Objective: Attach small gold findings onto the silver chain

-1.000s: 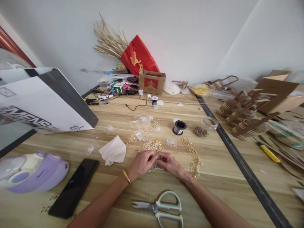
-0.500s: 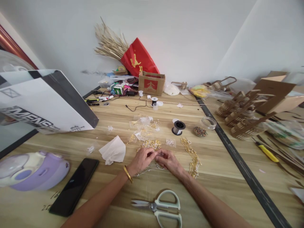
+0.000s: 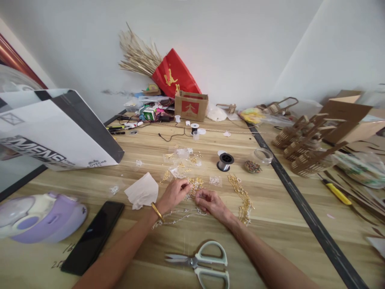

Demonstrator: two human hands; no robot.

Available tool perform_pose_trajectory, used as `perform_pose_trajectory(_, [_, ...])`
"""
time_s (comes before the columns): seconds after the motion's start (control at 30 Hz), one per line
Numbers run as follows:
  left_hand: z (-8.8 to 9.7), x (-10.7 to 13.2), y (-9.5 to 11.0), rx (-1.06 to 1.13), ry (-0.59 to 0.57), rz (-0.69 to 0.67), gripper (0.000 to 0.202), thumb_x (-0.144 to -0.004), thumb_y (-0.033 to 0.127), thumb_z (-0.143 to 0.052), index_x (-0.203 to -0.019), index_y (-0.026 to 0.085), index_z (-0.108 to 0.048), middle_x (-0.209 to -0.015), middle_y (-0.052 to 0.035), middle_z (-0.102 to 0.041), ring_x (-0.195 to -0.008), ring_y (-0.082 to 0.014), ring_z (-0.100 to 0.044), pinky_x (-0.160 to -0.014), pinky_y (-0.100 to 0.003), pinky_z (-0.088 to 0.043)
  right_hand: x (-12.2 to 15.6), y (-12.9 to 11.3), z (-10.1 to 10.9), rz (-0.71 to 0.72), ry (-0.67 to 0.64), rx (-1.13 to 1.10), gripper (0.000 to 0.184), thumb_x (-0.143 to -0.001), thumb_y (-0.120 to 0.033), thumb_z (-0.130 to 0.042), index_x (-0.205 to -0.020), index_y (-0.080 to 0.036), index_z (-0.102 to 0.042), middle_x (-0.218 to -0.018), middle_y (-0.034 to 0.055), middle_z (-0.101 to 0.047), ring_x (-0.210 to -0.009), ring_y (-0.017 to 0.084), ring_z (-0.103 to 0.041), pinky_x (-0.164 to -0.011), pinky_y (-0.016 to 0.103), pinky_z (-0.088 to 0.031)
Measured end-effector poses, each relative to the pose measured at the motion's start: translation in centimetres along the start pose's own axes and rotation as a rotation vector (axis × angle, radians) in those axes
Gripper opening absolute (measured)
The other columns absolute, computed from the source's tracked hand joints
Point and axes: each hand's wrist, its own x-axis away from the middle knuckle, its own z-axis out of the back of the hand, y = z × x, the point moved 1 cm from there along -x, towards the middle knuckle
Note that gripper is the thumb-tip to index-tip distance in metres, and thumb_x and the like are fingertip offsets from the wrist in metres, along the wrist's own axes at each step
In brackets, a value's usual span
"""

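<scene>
My left hand [image 3: 173,196], with a gold bangle [image 3: 157,212] at the wrist, is closed in a pinch at the left edge of a pile of small gold and silver pieces [image 3: 197,184]. Whatever its fingertips hold is too small to make out. Just right of it, my right hand [image 3: 213,203] also pinches, its fingertips hiding what is between them. A silver chain [image 3: 177,220] lies on the table below both hands, one end running to beneath the right fingers. Gold chains [image 3: 246,202] lie to the right of that hand. Nearer me are scissors [image 3: 194,261] with pale handles.
A black phone [image 3: 93,237], a paper tissue [image 3: 142,190] and a purple-and-cream device [image 3: 51,218] are on the left. Beyond the hands stand a wire spool [image 3: 225,162] and a dish of coloured beads [image 3: 253,166]. A large box [image 3: 60,132] stands at far left.
My left hand has moved apart from the right hand, leftward and slightly away from me, uncovering more of the pile and the silver chain. The right hand stays nearly in place.
</scene>
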Motion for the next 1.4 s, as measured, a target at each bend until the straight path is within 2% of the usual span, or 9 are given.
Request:
perform_pose_trajectory(0.1, [0.6, -0.9, -0.9, -0.174, 0.079, -0.064, 0.020, -0.086, 0.025, -0.045, -0.079, 0.016, -0.061, -0.084, -0.0061, -0.062, -0.082, -0.0183, -0.056, -0.077, -0.029, -0.042, -0.1, 0.0, -0.1, 0.000, 0.002, -0.011, 0.031, -0.076, -0.045, -0.062, -0.071, -0.017, -0.053, -0.046, -0.0078, -0.041, -0.038, 0.005, -0.031, -0.037, 0.018, -0.026])
perform_pose_trajectory(0.2, [0.7, -1.8, -1.9, -0.359, 0.132, -0.141, 0.026, -0.086, 0.021, -0.044, -0.105, 0.014, -0.059, -0.118, -0.0129, -0.056, -0.112, -0.0243, -0.048, -0.098, -0.039, -0.036, -0.2, 0.2, -0.1, 0.000, 0.006, -0.032, 0.031, -0.075, -0.045, -0.064, -0.071, -0.017, -0.053, -0.046, -0.0078, -0.041, -0.038, 0.005, -0.031, -0.036, 0.018, -0.026])
perform_pose_trajectory(0.3, [0.2, -2.6, -3.2, -0.509, 0.115, -0.139, 0.033, -0.087, 0.020, -0.040, -0.116, 0.010, -0.053, -0.129, -0.0163, -0.049, -0.123, -0.0281, -0.040, -0.101, -0.042, -0.033, -0.2, 0.4, -0.1, -0.005, 0.006, -0.045, 0.032, -0.075, -0.045, -0.064, -0.070, -0.017, -0.052, -0.045, -0.0079, -0.041, -0.037, 0.005, -0.031, -0.036, 0.018, -0.025])
perform_pose_trajectory(0.43, [-0.5, -3.1, -4.6, -0.583, 0.072, -0.102, 0.041, -0.088, 0.018, -0.037, -0.126, 0.006, -0.044, -0.137, -0.0204, -0.043, -0.129, -0.0298, -0.035, -0.102, -0.044, -0.033, -0.3, 0.7, 0.1, -0.006, 0.008, -0.036, 0.032, -0.076, -0.046, -0.064, -0.072, -0.016, -0.053, -0.045, -0.0080, -0.042, -0.036, 0.005, -0.031, -0.036, 0.018, -0.025])
perform_pose_trajectory(0.67, [-1.1, -2.7, -5.9, -0.707, 0.011, -0.126, 0.048, -0.082, 0.005, -0.033, -0.129, 0.006, -0.042, -0.142, -0.0174, -0.038, -0.132, -0.0259, -0.033, -0.103, -0.040, -0.033, -0.4, 0.2, -0.1, -0.027, 0.012, -0.042, 0.035, -0.074, -0.048, -0.064, -0.069, -0.016, -0.051, -0.045, -0.0082, -0.041, -0.037, 0.004, -0.032, -0.035, 0.017, -0.025])
perform_pose_trajectory(0.83, [-1.2, -2.7, -6.1, -0.688, 0.003, -0.139, 0.051, -0.077, 0.000, -0.032, -0.126, 0.004, -0.044, -0.141, -0.0189, -0.039, -0.131, -0.0261, -0.034, -0.103, -0.041, -0.034, -0.4, 0.4, -0.1, -0.050, 0.021, -0.062, 0.034, -0.074, -0.047, -0.065, -0.070, -0.016, -0.051, -0.045, -0.0083, -0.041, -0.037, 0.004, -0.031, -0.035, 0.017, -0.025])
perform_pose_trajectory(1.1, [0.7, -3.3, -5.2, -0.545, 0.008, -0.179, 0.030, -0.084, 0.008, -0.037, -0.105, 0.011, -0.057, -0.124, -0.0141, -0.054, -0.115, -0.0221, -0.048, -0.101, -0.037, -0.035, -0.5, 0.6, 0.0, -0.059, 0.012, -0.073, 0.033, -0.075, -0.046, -0.064, -0.071, -0.016, -0.051, -0.045, -0.0083, -0.041, -0.037, 0.004, -0.031, -0.035, 0.017, -0.025])
perform_pose_trajectory(1.23, [1.5, -4.3, -5.4, -0.491, 0.104, -0.106, 0.029, -0.087, 0.017, -0.039, -0.111, 0.012, -0.055, -0.116, -0.0134, -0.058, -0.110, -0.0228, -0.050, -0.097, -0.037, -0.038, -0.5, 0.5, 0.1, -0.056, 0.006, -0.066, 0.032, -0.075, -0.045, -0.064, -0.071, -0.016, -0.051, -0.045, -0.0083, -0.041, -0.037, 0.004, -0.032, -0.035, 0.017, -0.026])
perform_pose_trajectory(1.4, [2.3, -6.5, -6.6, -0.557, 0.140, 0.084, 0.020, -0.081, 0.025, -0.053, -0.092, 0.013, -0.064, -0.100, -0.0132, -0.062, -0.098, -0.0263, -0.053, -0.090, -0.039, -0.040, -0.5, 0.3, 0.1, -0.054, 0.003, -0.065, 0.032, -0.076, -0.045, -0.064, -0.071, -0.016, -0.050, -0.045, -0.0085, -0.041, -0.037, 0.004, -0.031, -0.035, 0.017, -0.025])
